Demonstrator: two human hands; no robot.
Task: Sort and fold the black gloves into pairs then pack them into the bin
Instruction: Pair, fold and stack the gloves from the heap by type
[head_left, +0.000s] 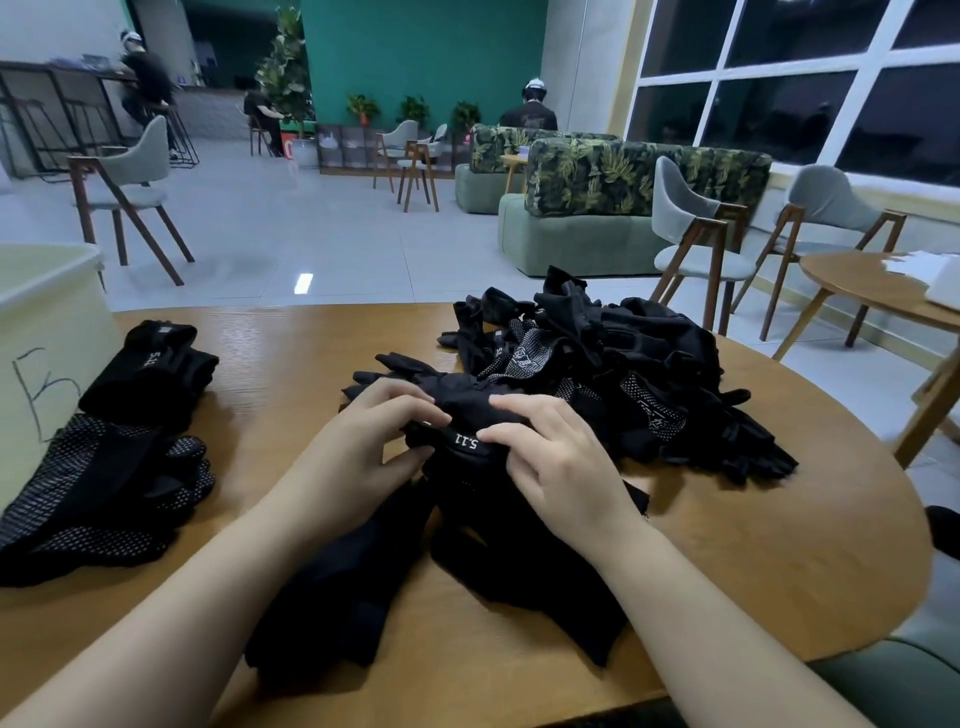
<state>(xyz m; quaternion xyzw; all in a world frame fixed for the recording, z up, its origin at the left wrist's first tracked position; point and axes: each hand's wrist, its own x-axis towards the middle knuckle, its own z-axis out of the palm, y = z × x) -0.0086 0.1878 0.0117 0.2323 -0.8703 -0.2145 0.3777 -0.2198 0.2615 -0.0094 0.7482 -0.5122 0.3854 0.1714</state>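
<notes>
On the round wooden table (753, 561), the left hand (358, 441) and right hand (550, 457) both pinch a folded glove pair (462, 415), fingers curled round its cuff. Folding looks midway; next, probably tuck it tight and carry it left to the bin (47, 332).

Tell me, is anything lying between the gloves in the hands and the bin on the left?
Yes. Between the held gloves, gripped by the left hand and right hand, and the bin lie a folded pair and dotted gloves on the table. Carrying over them looks possible.

"5.11" on the held glove's cuff (466, 442) and the folded pair (156, 358)
</notes>
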